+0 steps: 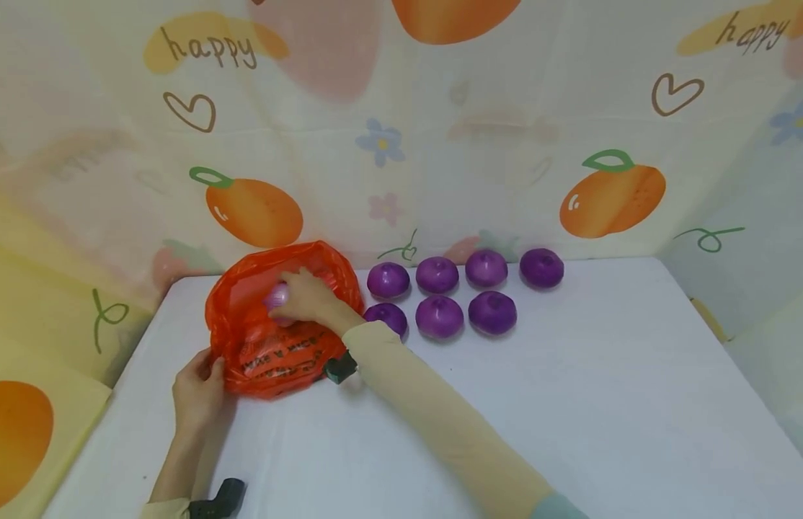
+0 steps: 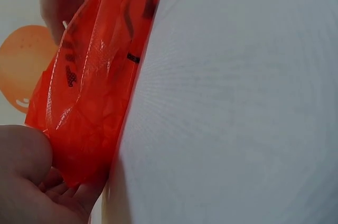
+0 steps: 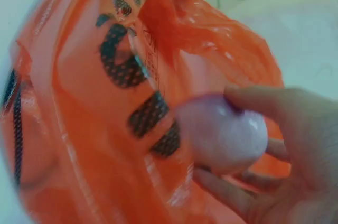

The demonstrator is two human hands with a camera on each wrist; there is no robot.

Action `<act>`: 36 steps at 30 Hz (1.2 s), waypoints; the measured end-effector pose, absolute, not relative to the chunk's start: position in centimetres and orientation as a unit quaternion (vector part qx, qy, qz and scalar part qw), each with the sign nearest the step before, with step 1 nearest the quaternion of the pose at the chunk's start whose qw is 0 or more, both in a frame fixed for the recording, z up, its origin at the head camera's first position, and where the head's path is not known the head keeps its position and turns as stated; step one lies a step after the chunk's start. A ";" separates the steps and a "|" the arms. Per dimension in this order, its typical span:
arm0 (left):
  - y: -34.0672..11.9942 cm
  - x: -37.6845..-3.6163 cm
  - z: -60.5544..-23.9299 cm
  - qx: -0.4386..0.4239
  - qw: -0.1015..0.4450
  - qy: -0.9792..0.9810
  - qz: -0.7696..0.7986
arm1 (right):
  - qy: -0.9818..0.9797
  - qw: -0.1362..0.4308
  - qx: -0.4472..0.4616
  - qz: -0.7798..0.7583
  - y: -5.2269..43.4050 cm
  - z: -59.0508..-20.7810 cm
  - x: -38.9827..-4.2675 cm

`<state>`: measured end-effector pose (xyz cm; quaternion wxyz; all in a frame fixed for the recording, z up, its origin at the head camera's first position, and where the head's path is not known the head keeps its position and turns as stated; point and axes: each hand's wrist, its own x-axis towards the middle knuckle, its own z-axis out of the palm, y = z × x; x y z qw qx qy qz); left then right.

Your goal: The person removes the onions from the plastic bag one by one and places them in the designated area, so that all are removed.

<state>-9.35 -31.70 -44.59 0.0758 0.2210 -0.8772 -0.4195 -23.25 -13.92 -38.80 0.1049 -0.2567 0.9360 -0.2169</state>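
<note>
A red plastic bag [image 1: 221, 339] with dark printing stands with its mouth open at the left of the white table. My left hand [image 1: 199, 396] pinches the near left edge of the bag; in the left wrist view its thumb [image 2: 24, 152] lies against the plastic. Over the bag's mouth, my right hand [image 1: 308, 297] grips a purple onion [image 1: 277, 296]. The right wrist view shows fingers and thumb around this onion [image 3: 227, 134], partly behind the bag's side. What lies at the bottom of the bag is hidden.
Several purple onions sit in two rows right of the bag, among them a front one [image 1: 439, 317] and a far right one [image 1: 541, 268]. The right forearm partly covers the nearest onion [image 1: 387, 317]. A printed cloth [image 1: 427, 180] hangs behind the white table [image 1: 570, 389].
</note>
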 end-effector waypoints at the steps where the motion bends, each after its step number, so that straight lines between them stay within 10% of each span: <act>1: -31.7 -9.4 -44.6 0.221 0.077 -0.876 -0.421 | 0.931 0.115 -0.252 -0.239 -13.8 -38.8 -23.2; 36: -31.6 -9.5 -44.6 0.218 0.080 -0.879 -0.417 | 0.913 0.133 -0.339 -0.185 -13.0 -38.2 -21.4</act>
